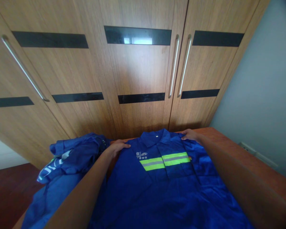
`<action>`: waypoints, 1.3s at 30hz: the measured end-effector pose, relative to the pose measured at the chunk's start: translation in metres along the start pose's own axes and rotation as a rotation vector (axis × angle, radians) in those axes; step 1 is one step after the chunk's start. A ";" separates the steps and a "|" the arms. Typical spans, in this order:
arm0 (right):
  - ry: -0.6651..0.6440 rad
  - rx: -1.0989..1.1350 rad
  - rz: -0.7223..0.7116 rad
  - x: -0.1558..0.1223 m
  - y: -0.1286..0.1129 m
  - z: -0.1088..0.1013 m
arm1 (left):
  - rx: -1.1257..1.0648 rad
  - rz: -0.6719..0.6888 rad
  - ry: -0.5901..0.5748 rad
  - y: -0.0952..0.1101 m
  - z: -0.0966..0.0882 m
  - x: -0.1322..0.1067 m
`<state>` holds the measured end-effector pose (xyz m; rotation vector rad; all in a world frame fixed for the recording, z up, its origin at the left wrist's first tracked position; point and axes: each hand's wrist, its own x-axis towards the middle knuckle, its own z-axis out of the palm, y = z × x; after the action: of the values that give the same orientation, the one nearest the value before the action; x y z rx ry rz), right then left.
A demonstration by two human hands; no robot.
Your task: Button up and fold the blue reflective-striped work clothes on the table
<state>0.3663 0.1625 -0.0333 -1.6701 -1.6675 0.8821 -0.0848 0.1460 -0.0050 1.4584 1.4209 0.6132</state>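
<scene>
Pinched between the fingers of my left hand (119, 147) is one shoulder of the blue work jacket (143, 187), and my right hand (190, 135) grasps the other shoulder. The jacket lies spread in front of me, with its collar (156, 138) toward the wooden wardrobe (140, 71). Its chest carries yellow-green reflective strips (154, 163) and, above the left one, a white printed logo (142, 155). Under it is a reddish-brown surface (215, 135). Beside my left forearm, a crumpled heap of blue clothing (79, 156) is lying.
</scene>
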 end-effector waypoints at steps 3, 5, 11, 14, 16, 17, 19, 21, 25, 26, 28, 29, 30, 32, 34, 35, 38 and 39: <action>0.006 0.080 0.009 0.001 -0.003 -0.004 | -0.005 0.025 0.138 0.004 0.003 0.010; 0.058 0.132 -0.005 0.002 -0.009 -0.009 | 0.002 0.077 0.238 0.009 0.003 0.015; 0.269 0.262 -0.099 -0.018 -0.045 -0.030 | 0.074 0.354 0.451 0.048 -0.005 -0.013; 0.336 0.309 -0.166 -0.055 -0.055 -0.041 | 0.146 0.482 0.489 0.054 -0.002 -0.062; 0.337 0.327 -0.221 -0.090 -0.051 -0.046 | 0.296 0.627 0.495 0.044 0.005 -0.102; 0.329 0.326 -0.248 -0.108 -0.045 -0.047 | 0.383 0.730 0.473 0.035 0.010 -0.122; 0.303 0.285 -0.243 -0.146 -0.026 -0.045 | 0.521 0.865 0.290 0.012 0.021 -0.158; 0.250 0.197 -0.244 -0.179 -0.004 -0.038 | 0.641 0.889 0.088 -0.012 0.032 -0.186; 0.080 -0.151 -0.361 -0.225 0.032 -0.013 | 0.791 0.861 -0.082 -0.042 0.045 -0.210; 0.074 -0.219 -0.376 -0.231 0.037 -0.008 | 0.806 0.862 -0.083 -0.044 0.046 -0.212; 0.111 -0.319 -0.383 -0.238 0.043 0.000 | 0.835 0.869 -0.076 -0.044 0.046 -0.213; 0.137 -0.355 -0.388 -0.240 0.045 0.001 | 0.852 0.870 -0.078 -0.043 0.046 -0.213; 0.154 -0.380 -0.396 -0.241 0.047 0.002 | 0.871 0.870 -0.082 -0.041 0.045 -0.214; 0.180 -0.382 -0.389 -0.240 0.051 0.002 | 0.909 0.861 -0.090 -0.040 0.044 -0.216; 0.259 -0.284 -0.279 -0.238 0.057 0.001 | 0.944 0.849 -0.071 -0.041 0.042 -0.219; 0.314 -0.189 -0.183 -0.237 0.059 0.001 | 0.960 0.847 -0.055 -0.042 0.041 -0.220; 0.424 0.158 0.117 -0.231 0.060 0.003 | 0.988 0.874 -0.022 -0.048 0.038 -0.221; 0.428 0.240 0.176 -0.230 0.058 0.005 | 0.988 0.894 -0.020 -0.049 0.038 -0.220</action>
<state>0.3999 -0.0682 -0.0749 -1.7088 -1.1000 0.7087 -0.1161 -0.0803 -0.0052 2.9324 1.0042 0.3955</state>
